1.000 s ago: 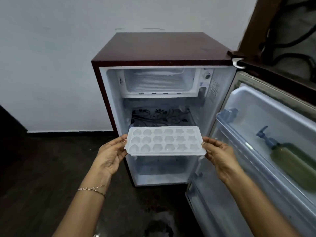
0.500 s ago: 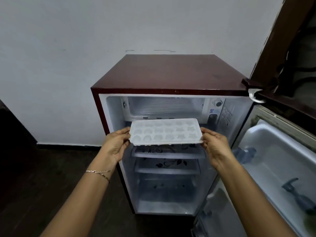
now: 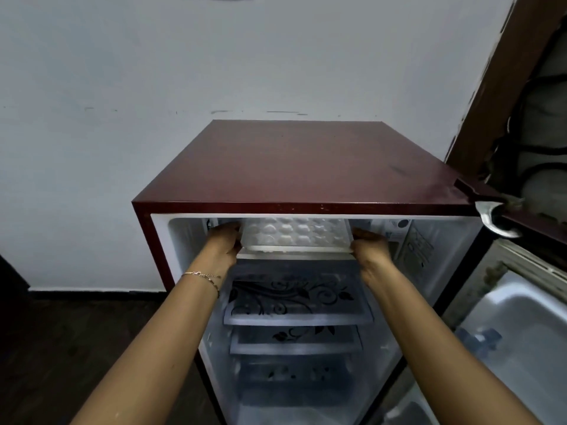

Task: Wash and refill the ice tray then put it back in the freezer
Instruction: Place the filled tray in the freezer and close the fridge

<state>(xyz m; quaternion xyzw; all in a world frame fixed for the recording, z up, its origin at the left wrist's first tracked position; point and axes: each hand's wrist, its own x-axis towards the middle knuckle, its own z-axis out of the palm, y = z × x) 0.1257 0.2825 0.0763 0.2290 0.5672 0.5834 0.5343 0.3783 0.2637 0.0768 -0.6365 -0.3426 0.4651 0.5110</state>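
Note:
A white ice tray [image 3: 296,234] with moulded cells lies level, partly inside the freezer compartment at the top of the small maroon fridge [image 3: 300,167]. My left hand [image 3: 225,240] grips the tray's left end and my right hand [image 3: 369,243] grips its right end. The far edge of the tray is hidden under the fridge's top lip. Whether the cells hold water I cannot tell.
The fridge door [image 3: 518,326] hangs open to the right, with a bottle cap [image 3: 480,340] showing in its rack. Patterned glass shelves [image 3: 294,299] sit below the freezer. A white wall stands behind and dark floor [image 3: 76,348] lies to the left.
Both hands have carried the tray up and forward, from in front of the fridge into the freezer opening. The view has moved closer and higher.

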